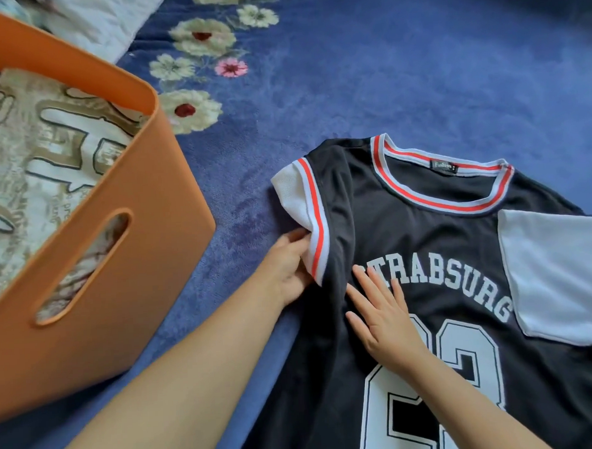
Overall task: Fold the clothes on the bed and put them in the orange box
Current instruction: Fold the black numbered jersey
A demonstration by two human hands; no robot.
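One black jersey [424, 252] is spread flat on the bed [382, 67], collar away from the person, long axis running toward them. Its sleeve edge is pinched by the left hand [289, 268]; the right hand [383, 319] is pressed flat (fingers straight). One orange box [120, 266] stands left, one folded garment [47, 150] inside.

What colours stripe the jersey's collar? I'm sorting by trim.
Red and white stripes on the jersey's collar, clearest in the head view.

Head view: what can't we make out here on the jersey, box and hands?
- Jersey: hem and right sleeve end cut off by the bottom and right edges of the head view.
- First letter of the chest lettering: hidden by a fold and the right hand.
- Left hand: fingertips tucked under the sleeve edge.
- Orange box: its depth, hidden by folded clothes.
- Collar label: too small.
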